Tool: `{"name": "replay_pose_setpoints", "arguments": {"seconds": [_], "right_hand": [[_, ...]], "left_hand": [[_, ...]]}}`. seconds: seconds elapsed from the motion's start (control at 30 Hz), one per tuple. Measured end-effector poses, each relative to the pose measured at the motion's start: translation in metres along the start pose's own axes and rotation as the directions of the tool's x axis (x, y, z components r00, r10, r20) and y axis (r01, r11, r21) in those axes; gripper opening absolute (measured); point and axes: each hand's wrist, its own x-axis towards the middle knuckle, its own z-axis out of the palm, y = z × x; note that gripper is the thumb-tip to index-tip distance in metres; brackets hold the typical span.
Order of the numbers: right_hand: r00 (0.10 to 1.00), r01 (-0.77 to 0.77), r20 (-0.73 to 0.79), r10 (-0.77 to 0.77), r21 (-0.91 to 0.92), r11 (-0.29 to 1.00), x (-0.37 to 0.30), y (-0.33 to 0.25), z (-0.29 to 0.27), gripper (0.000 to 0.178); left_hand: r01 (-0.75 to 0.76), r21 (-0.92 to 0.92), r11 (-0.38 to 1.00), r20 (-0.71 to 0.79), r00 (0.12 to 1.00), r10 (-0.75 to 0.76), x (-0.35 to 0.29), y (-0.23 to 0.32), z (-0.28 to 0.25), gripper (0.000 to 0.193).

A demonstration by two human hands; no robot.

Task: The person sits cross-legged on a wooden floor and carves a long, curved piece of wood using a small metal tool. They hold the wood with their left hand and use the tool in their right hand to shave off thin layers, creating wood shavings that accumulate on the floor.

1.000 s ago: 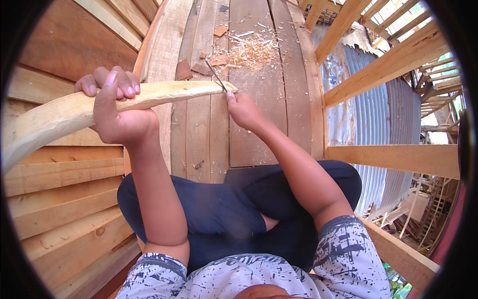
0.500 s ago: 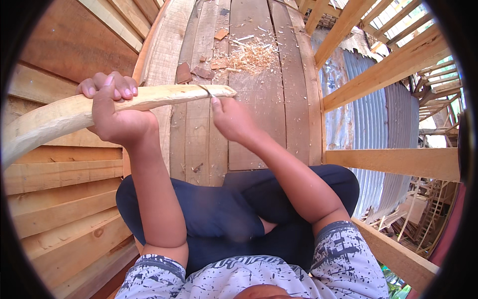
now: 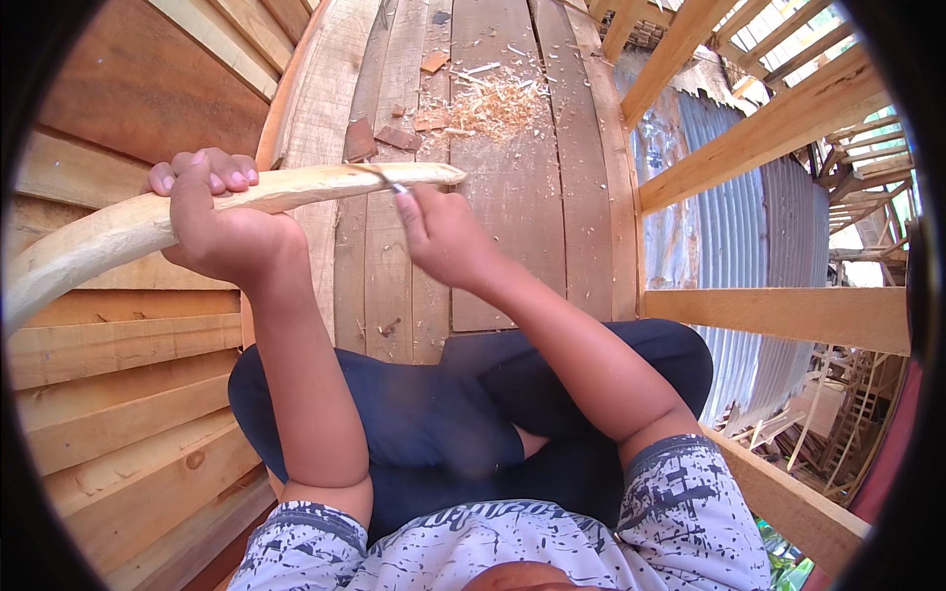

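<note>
A long, curved, pale wooden pole (image 3: 103,233) runs from the left edge across in front of me, its blunt tip out to the right. My left hand (image 3: 222,212) is wrapped round it, thumb and fingertips showing on its upper side. Near the tip, my right hand (image 3: 443,231) is closed on the handle of a small knife (image 3: 378,174). The narrow, slightly blurred blade lies across the pole's upper surface, a little short of the tip. Most of the handle is hidden in my fist. Carved facets show along the wood.
Pale shavings (image 3: 498,103) and several reddish-brown scraps (image 3: 398,138) lie on the plank floor (image 3: 503,286) beyond the pole. A slatted wooden wall (image 3: 128,384) stands close on my left. To the right are railing beams (image 3: 778,320) and corrugated metal sheets (image 3: 729,231).
My right hand and the knife have slid left along the pole, away from its tip. The left hand keeps its grip, shifted very slightly left with the pole.
</note>
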Motion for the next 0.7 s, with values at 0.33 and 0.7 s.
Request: {"name": "replay_pose_setpoints", "arguments": {"seconds": [0.33, 0.7], "right_hand": [[0.991, 0.133, 0.002, -0.134, 0.04, 0.99, -0.006, -0.014, 0.002, 0.049], [0.998, -0.059, 0.015, 0.059, 0.067, 0.996, 0.007, 0.01, -0.002, 0.048]], "left_hand": [[-0.007, 0.02, 1.0, -0.057, 0.998, 0.008, 0.0, 0.001, 0.002, 0.026], [-0.012, 0.008, 1.0, -0.031, 0.999, 0.013, -0.001, 0.0, 0.003, 0.025]]}}
